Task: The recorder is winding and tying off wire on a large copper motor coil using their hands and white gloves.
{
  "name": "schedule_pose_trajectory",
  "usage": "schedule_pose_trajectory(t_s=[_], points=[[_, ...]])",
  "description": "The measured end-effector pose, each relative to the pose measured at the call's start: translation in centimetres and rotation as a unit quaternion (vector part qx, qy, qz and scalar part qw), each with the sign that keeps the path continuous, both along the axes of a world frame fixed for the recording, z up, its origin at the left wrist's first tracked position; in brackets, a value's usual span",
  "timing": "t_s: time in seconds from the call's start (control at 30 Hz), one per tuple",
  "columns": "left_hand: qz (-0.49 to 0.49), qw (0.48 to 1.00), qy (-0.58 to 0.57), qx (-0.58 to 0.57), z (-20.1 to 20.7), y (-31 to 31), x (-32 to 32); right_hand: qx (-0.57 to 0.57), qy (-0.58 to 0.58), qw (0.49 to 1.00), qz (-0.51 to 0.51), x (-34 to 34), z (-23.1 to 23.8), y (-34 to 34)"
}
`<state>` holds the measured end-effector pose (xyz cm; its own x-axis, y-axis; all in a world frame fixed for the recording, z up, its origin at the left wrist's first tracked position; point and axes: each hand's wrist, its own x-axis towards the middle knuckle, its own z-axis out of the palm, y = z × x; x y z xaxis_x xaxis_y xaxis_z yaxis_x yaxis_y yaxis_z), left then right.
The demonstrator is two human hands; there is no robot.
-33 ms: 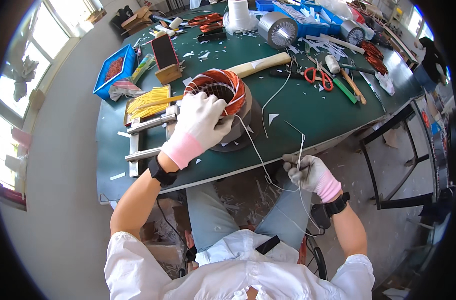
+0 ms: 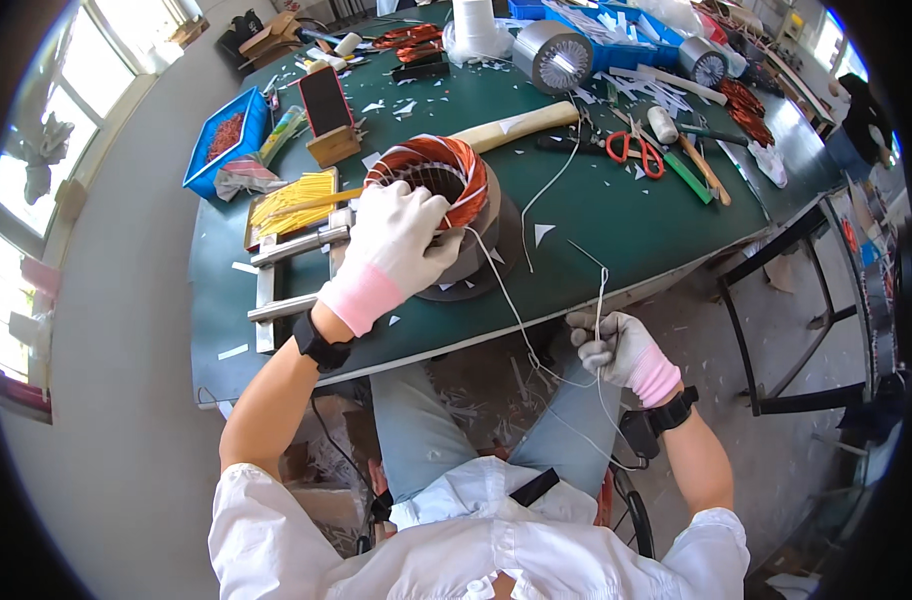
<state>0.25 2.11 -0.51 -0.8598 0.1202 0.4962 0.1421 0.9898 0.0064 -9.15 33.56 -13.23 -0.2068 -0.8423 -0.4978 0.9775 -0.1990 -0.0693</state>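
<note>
A motor stator (image 2: 468,262) with a copper winding (image 2: 451,156) on top stands near the table's front edge. White lacing is wrapped around the winding. My gloved left hand (image 2: 396,228) is closed over the winding's near-left rim, its fingertips hidden inside the ring. From the winding's near side a white cord (image 2: 504,288) runs slack toward my gloved right hand (image 2: 616,350). That hand pinches the cord beyond the table edge, and a loop with a thin, needle-like end (image 2: 586,253) sticks up above it. More cord dangles below over my lap.
Left of the stator lie a metal frame (image 2: 267,300), yellow sticks (image 2: 301,205) and a blue bin (image 2: 244,128). Behind it is a wooden-handled tool (image 2: 516,127). Red-handled scissors (image 2: 636,150), a green-handled tool (image 2: 688,178) and paper scraps lie to the right. A second stator (image 2: 553,60) stands at the back.
</note>
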Motion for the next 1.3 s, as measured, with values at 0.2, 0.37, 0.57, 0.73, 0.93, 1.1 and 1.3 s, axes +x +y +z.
schedule_pose_trajectory(t_s=[0.2, 0.37, 0.57, 0.73, 0.93, 1.1, 1.3], points=[[-0.042, 0.998, 0.035, 0.016, 0.1, -0.6, 0.0, 0.192, 0.191, 0.96, -0.075, 1.0, 0.8, 0.2], [-0.053, 0.998, 0.01, 0.013, 0.1, -1.2, 0.3, 0.187, 0.352, 0.917, 0.028, 1.2, -0.8, 0.9], [-0.026, 0.999, -0.025, -0.001, 0.6, -1.3, 0.4, 0.207, 0.365, 0.907, -0.029, 2.0, 0.3, -0.4], [-0.027, 0.996, -0.064, 0.062, 1.4, -1.2, 0.5, 0.192, 0.496, 0.846, -0.036, 2.2, 0.3, -1.9], [-0.019, 0.996, -0.064, 0.064, 0.9, -1.3, 0.5, 0.048, 0.691, 0.712, -0.117, 6.4, 5.9, -7.3], [-0.03, 0.996, -0.045, 0.071, 0.8, -1.3, 0.5, 0.108, 0.752, 0.635, -0.136, 6.8, 7.3, -10.1], [-0.014, 0.996, -0.055, 0.069, 1.1, -1.0, 0.4, 0.151, 0.795, 0.571, -0.138, 6.0, 6.0, -13.7]])
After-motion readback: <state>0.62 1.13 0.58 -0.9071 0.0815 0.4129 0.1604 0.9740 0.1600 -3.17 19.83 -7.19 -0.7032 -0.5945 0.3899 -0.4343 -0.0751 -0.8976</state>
